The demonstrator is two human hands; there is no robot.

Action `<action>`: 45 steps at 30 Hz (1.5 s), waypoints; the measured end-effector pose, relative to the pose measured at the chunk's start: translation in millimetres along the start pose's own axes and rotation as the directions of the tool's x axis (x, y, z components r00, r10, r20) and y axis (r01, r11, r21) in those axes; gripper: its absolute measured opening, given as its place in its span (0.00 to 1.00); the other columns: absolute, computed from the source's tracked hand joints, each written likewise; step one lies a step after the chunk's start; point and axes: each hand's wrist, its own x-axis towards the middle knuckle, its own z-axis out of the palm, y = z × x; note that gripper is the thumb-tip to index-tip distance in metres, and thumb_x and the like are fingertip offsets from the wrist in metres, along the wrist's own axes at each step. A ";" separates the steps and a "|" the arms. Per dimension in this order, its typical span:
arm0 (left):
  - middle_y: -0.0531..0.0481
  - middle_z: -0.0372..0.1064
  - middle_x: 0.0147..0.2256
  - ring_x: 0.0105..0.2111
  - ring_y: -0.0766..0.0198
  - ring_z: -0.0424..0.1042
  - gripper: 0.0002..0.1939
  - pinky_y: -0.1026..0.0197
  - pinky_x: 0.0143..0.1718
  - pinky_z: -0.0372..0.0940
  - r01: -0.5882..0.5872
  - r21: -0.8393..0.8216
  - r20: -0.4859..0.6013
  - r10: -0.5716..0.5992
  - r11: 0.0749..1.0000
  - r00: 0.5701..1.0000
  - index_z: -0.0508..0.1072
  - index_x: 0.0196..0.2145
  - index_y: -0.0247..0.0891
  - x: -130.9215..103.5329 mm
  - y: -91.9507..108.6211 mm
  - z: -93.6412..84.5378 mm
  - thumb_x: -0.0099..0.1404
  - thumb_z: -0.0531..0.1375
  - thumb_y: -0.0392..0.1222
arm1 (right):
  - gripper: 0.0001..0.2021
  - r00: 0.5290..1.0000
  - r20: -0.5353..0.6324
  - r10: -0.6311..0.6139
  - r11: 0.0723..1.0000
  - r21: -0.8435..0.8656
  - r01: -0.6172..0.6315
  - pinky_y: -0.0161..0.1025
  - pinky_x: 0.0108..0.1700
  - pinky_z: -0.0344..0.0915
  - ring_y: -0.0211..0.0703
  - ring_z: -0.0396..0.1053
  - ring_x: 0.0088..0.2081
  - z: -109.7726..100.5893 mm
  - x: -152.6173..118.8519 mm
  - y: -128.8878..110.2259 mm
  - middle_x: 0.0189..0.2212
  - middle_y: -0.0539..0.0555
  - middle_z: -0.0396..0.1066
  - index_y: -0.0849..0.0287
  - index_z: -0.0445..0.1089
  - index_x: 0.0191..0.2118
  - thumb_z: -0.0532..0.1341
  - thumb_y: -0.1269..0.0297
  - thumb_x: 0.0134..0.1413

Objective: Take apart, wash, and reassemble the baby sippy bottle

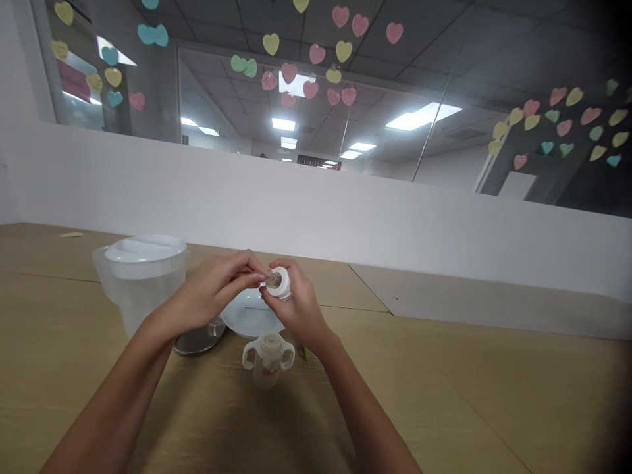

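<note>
A small nipple (272,280) is seen set in a white ring (285,289), held up above the bench (444,395), over the edge of a bowl. The nipple is clear, faintly brownish and glossy, with a narrow tip; the ring is opaque, smooth and round, and its open face is turned toward the left hand (217,283). The ring is gripped by the right hand (301,306), with fingers and thumb closed around its side. The nipple's tip is pinched between the left hand's fingertips, so the hands are brought close together around one piece.

Below them, a bottle (269,365) is stood upright on the bench. It is made of translucent, whitish material, with a curved handle at each side, a pale top and red print on its front. Just behind it, a shallow, rounded bowl (251,317) of pale, smooth material is partly covered by the hands.

To the left, a dark, flat, rounded plate (200,341) is partly hidden by the left forearm, with a small clear object (216,327) seen at its far side. Farther left, a translucent pitcher (145,289) is topped by a ridged white lid (145,249).
</note>
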 end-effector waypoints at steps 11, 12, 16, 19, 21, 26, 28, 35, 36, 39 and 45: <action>0.47 0.70 0.45 0.45 0.58 0.69 0.16 0.58 0.44 0.65 0.018 -0.099 -0.040 -0.022 0.995 0.999 0.67 0.46 0.41 -3.2 -23.7 23.4 0.63 0.53 0.48 | 0.13 0.989 0.128 0.079 0.958 -0.286 -0.040 0.39 0.42 0.62 0.43 0.64 0.40 -12.4 2.8 3.1 0.38 0.56 0.64 0.62 0.65 0.38 0.61 0.61 0.47; 0.45 0.67 0.49 0.48 0.58 0.67 0.20 0.57 0.47 0.64 0.025 -0.147 -0.075 -0.037 0.989 0.996 0.63 0.51 0.41 -7.9 -33.7 35.2 0.63 0.53 0.49 | 0.13 0.984 0.130 0.126 0.935 -0.347 -0.074 0.39 0.42 0.61 0.43 0.64 0.39 -14.1 3.3 5.3 0.37 0.56 0.63 0.62 0.66 0.37 0.62 0.59 0.46; 0.42 0.62 0.53 0.53 0.56 0.62 0.28 0.52 0.53 0.58 0.145 -0.270 -0.031 -0.160 0.952 0.987 0.51 0.59 0.43 -41.8 -83.2 90.2 0.64 0.52 0.50 | 0.12 0.940 0.239 0.244 0.908 -0.397 -0.135 0.38 0.42 0.59 0.41 0.64 0.38 -23.4 4.5 14.6 0.34 0.54 0.66 0.63 0.69 0.38 0.61 0.61 0.47; 0.41 0.62 0.54 0.53 0.54 0.62 0.35 0.48 0.54 0.56 0.172 -0.190 -0.001 -0.175 0.967 0.985 0.48 0.60 0.42 -65.4 -107.6 120.0 0.59 0.57 0.51 | 0.11 0.822 0.489 0.290 0.944 -0.289 -0.161 0.34 0.35 0.58 0.37 0.63 0.33 -29.3 4.4 20.4 0.30 0.49 0.67 0.61 0.70 0.35 0.62 0.60 0.47; 0.41 0.61 0.54 0.53 0.52 0.61 0.39 0.47 0.54 0.55 0.129 -0.090 -0.029 -0.132 0.988 0.991 0.49 0.60 0.42 -72.3 -112.8 129.6 0.55 0.60 0.52 | 0.11 0.714 0.632 0.302 0.952 -0.232 -0.198 0.31 0.31 0.56 0.35 0.62 0.30 -30.9 4.0 22.6 0.28 0.47 0.67 0.60 0.71 0.34 0.64 0.60 0.44; 0.45 0.65 0.51 0.53 0.50 0.60 0.29 0.44 0.56 0.50 0.067 0.118 -0.087 -0.057 0.991 0.995 0.61 0.54 0.42 -72.3 -111.2 136.2 0.56 0.58 0.53 | 0.14 0.590 0.768 0.249 0.968 -0.201 -0.147 0.31 0.35 0.58 0.37 0.62 0.37 -25.5 0.7 23.4 0.36 0.49 0.67 0.57 0.71 0.38 0.66 0.67 0.40; 0.44 0.65 0.49 0.51 0.51 0.61 0.27 0.45 0.54 0.54 0.092 0.116 -0.112 -0.079 0.989 0.991 0.62 0.53 0.41 -73.4 -111.8 138.7 0.58 0.57 0.53 | 0.16 0.583 0.770 0.259 0.963 -0.249 -0.100 0.33 0.37 0.58 0.39 0.62 0.39 -21.2 -1.4 24.0 0.38 0.51 0.66 0.57 0.71 0.39 0.66 0.69 0.38; 0.44 0.65 0.49 0.51 0.51 0.61 0.27 0.47 0.52 0.56 0.119 0.104 -0.153 -0.102 0.987 0.983 0.62 0.53 0.40 -77.5 -115.9 144.3 0.58 0.57 0.52 | 0.14 0.577 0.763 0.290 0.951 -0.298 -0.084 0.32 0.35 0.59 0.38 0.64 0.37 -16.5 -5.2 22.5 0.39 0.53 0.68 0.58 0.72 0.40 0.60 0.70 0.43; 0.45 0.66 0.48 0.51 0.51 0.61 0.27 0.46 0.53 0.55 0.123 0.110 -0.150 -0.106 0.986 0.983 0.62 0.53 0.40 -77.0 -115.5 143.9 0.57 0.58 0.52 | 0.14 0.590 0.758 0.278 0.952 -0.299 -0.065 0.32 0.35 0.59 0.38 0.64 0.37 -16.9 -5.1 21.4 0.39 0.54 0.68 0.59 0.72 0.40 0.59 0.71 0.45; 0.46 0.68 0.47 0.50 0.51 0.61 0.27 0.44 0.55 0.52 0.137 0.117 -0.151 -0.119 0.984 0.981 0.62 0.53 0.40 -74.9 -113.2 141.5 0.57 0.58 0.52 | 0.14 0.632 0.728 0.266 0.942 -0.336 -0.010 0.31 0.34 0.58 0.38 0.64 0.36 -16.7 -4.5 17.2 0.36 0.53 0.69 0.59 0.72 0.39 0.58 0.74 0.44; 0.44 0.66 0.48 0.51 0.51 0.61 0.28 0.45 0.53 0.54 0.177 0.055 -0.157 -0.166 0.983 0.974 0.62 0.52 0.41 -74.9 -110.8 138.9 0.55 0.60 0.52 | 0.09 0.706 0.539 0.459 0.790 -0.611 -0.048 0.32 0.27 0.55 0.40 0.66 0.30 -3.6 -4.4 8.9 0.28 0.54 0.71 0.61 0.71 0.30 0.61 0.61 0.46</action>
